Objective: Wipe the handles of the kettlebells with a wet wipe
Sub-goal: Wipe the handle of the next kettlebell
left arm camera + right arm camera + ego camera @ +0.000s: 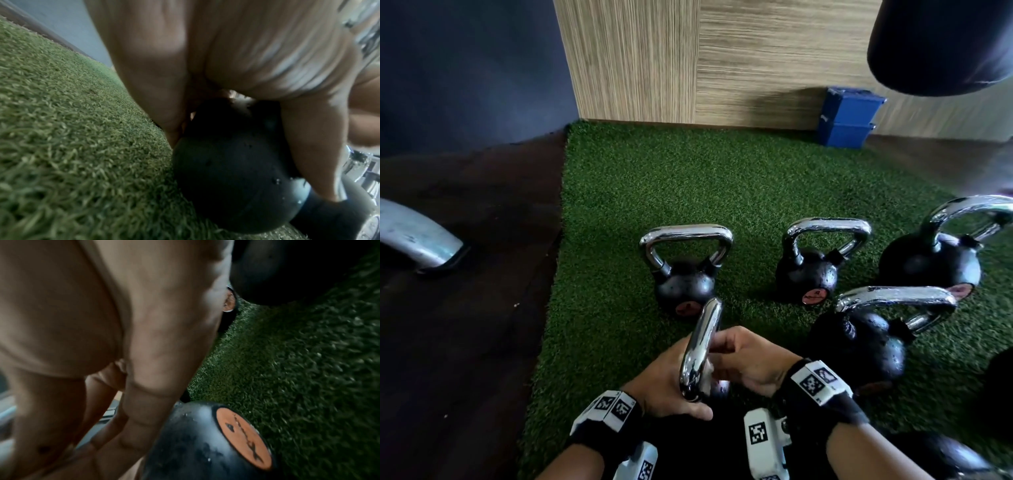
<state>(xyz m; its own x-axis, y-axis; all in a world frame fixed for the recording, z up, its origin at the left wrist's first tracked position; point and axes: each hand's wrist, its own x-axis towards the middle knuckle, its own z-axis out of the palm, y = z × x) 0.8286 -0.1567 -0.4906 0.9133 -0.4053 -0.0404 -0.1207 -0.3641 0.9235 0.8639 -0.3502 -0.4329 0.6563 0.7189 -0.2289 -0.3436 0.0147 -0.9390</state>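
At six o'clock on the turf (654, 192), the nearest kettlebell's handle (700, 346) is steadied by the left hand (664, 387), seemingly so the right hand (748, 359), fingers curled round it, can rub. No wipe can be made out. Four kettlebells wait between twelve and three.

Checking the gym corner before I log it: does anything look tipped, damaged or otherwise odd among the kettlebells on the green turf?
Nothing stands out. The four black kettlebells with chrome handles beyond the hands stand upright on the green turf. The nearest kettlebell's chrome handle is held between the left hand and right hand.
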